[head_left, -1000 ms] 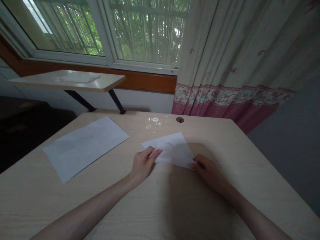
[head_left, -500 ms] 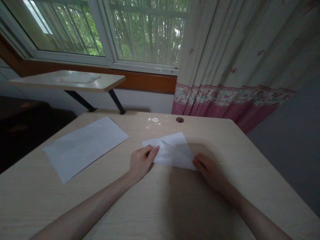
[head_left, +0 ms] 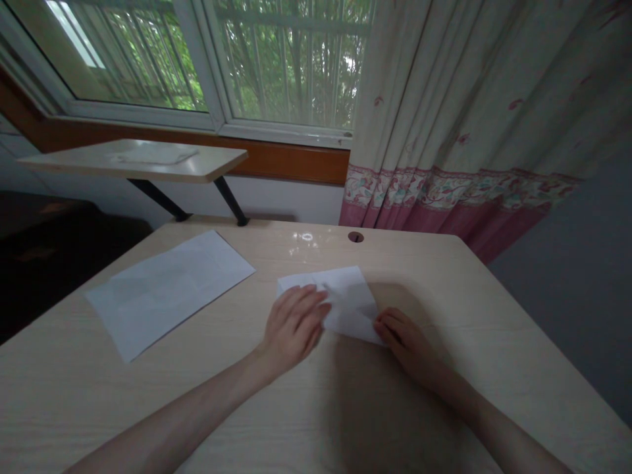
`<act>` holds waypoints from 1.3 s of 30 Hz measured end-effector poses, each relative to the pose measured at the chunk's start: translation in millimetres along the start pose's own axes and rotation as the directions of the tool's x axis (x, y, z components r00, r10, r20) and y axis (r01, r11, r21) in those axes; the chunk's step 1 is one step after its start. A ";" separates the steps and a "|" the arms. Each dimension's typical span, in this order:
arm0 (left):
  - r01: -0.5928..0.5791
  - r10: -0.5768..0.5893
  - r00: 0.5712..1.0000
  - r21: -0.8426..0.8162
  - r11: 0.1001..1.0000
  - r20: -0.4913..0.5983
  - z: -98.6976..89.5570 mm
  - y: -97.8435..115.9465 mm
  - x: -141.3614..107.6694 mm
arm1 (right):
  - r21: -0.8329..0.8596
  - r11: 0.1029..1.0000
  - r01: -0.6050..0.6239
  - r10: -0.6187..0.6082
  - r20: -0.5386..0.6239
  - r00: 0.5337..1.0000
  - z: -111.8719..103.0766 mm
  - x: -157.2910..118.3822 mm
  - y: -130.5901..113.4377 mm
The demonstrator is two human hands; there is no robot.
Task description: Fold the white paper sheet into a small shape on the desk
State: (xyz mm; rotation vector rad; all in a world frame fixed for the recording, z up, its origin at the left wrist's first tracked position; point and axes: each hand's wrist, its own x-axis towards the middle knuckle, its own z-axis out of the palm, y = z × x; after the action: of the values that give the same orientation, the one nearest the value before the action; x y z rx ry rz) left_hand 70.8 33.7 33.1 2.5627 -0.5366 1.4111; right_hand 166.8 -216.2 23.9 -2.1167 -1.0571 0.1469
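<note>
A white sheet of paper (head_left: 350,299) with fold creases lies on the desk in front of me. My left hand (head_left: 296,322) rests over its left part, palm down, fingers stretched out across the surface. The paper beneath that palm is hidden. At the near right corner, my right hand (head_left: 402,336) pinches the sheet between thumb and bent fingers.
More white paper (head_left: 172,293) lies flat on the left of the wooden desk (head_left: 276,421). A raised shelf (head_left: 217,163) on black supports stands at the back left. Near the back edge is a round cable hole (head_left: 355,237); a curtain (head_left: 419,145) hangs behind.
My left hand has let go of its pinch on the paper's raised fold and flattened over it. The fold now lies lower. My right hand has shifted slightly left, still at the corner.
</note>
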 end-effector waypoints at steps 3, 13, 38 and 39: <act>-0.257 0.253 0.955 0.000 0.967 0.154 -3.0 7.1 1.6 | 0.005 1.000 0.019 -0.019 0.010 1.000 1.9 -1.2 -2.9; -0.264 0.263 0.871 -0.055 0.963 0.415 0.9 16.7 -0.5 | 0.025 0.999 0.047 -0.048 0.037 0.998 -4.8 0.5 -2.3; -0.069 0.066 0.810 -0.017 0.997 0.582 -5.7 34.7 1.6 | -0.133 0.981 0.140 -0.147 -0.043 0.988 3.6 -7.8 2.6; -0.070 0.068 0.808 -0.019 0.997 0.585 -5.9 33.8 0.8 | -0.146 0.976 0.161 -0.168 -0.041 0.985 3.9 -8.6 1.0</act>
State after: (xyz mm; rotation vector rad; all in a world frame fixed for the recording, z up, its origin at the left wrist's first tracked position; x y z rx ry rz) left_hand 53.5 4.2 36.0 2.9914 -0.7102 0.5904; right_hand 160.2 -220.5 18.6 -2.1344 -1.2375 -0.0665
